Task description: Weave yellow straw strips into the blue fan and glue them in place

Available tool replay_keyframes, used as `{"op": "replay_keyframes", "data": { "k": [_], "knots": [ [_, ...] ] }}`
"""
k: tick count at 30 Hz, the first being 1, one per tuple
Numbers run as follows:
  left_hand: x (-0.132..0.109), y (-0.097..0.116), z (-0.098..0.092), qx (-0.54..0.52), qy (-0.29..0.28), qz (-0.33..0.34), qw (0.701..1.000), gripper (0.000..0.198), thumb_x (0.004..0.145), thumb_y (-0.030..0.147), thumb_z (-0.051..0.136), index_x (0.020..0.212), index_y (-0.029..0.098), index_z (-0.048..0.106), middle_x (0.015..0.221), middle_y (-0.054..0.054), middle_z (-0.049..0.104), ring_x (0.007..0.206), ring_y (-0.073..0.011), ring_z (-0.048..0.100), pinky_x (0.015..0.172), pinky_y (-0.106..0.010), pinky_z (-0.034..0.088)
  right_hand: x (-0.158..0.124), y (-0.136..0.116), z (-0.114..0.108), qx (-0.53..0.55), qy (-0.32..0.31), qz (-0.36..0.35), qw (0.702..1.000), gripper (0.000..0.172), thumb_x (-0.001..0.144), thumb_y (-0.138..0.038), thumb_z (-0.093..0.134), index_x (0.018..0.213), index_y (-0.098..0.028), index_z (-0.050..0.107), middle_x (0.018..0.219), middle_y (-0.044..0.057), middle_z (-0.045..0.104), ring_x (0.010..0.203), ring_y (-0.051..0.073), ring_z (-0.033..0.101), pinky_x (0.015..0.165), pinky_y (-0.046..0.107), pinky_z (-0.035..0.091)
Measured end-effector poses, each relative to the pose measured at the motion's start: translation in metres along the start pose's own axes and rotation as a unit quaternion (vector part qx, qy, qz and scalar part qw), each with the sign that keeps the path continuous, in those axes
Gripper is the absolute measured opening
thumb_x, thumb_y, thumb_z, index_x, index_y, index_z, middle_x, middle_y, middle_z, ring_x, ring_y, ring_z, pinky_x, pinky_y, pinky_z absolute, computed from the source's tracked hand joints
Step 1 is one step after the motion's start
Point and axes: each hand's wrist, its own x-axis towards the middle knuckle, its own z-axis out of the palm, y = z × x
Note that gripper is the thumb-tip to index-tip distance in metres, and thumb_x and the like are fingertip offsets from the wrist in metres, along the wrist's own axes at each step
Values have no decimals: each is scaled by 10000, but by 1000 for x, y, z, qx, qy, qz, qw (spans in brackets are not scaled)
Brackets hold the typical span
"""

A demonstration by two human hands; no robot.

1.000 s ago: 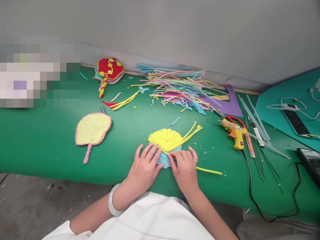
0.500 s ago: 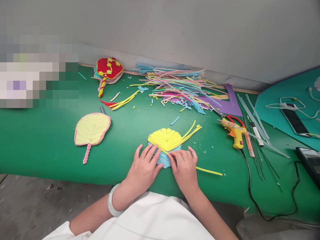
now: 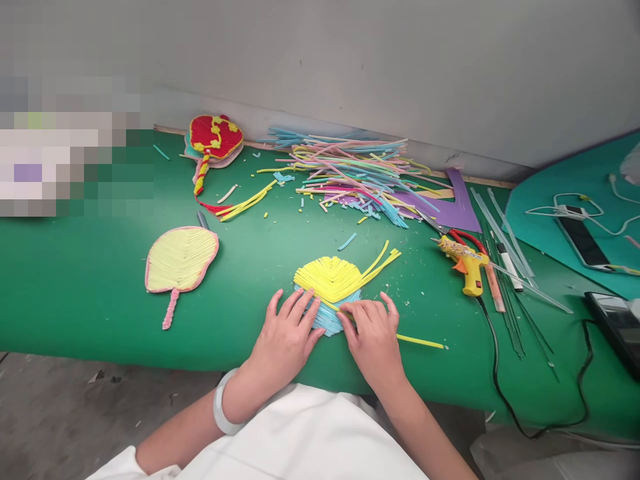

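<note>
In front of me lies a fan-shaped piece (image 3: 327, 277), its upper part covered with yellow pipe cleaners in a V pattern and its lower part blue. Loose yellow ends stick out at its upper right. My left hand (image 3: 284, 339) rests on the lower left edge with fingers spread, the fingertips against a yellow strip. Between the thumb and forefinger of my right hand (image 3: 374, 337) is a yellow pipe cleaner (image 3: 420, 341), which crosses the blue part and runs out to the right beneath the hand. The palm hides its middle stretch.
A pale yellow fan (image 3: 183, 260) with pink rim lies left; a red fan (image 3: 215, 137) lies behind it. A heap of pipe cleaners (image 3: 350, 167) sits by the wall. Right are a yellow glue gun (image 3: 467, 267), its cord, red-handled scissors (image 3: 465, 237), glue sticks, wires and phones.
My right hand has shifted slightly right and tilted, its thumb and forefinger still on the yellow pipe cleaner. My left hand stays in place. The whole view has moved a little.
</note>
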Motion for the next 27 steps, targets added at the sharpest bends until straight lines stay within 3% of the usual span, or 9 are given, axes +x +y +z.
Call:
{"op": "replay_keyframes", "data": {
  "k": [15,27],
  "knots": [
    [0,-1,3,-9,4,-4,1000,394,1002,333,491,1346,167,585,1380,-134,615,1267,-310,566,1118,-566,326,13,3,-7,12,-61,-20,998,92,960,-199,532,911,-225,606,856,17,665,867,199,606,1111,478,289],
    [-1,-1,4,-4,5,-1,1000,392,1005,339,491,1343,165,586,1377,-122,620,1267,-315,568,1113,-580,315,22,2,-1,27,-63,-16,998,98,901,-145,553,850,-222,584,810,6,638,822,188,579,1060,430,344]
  ]
}}
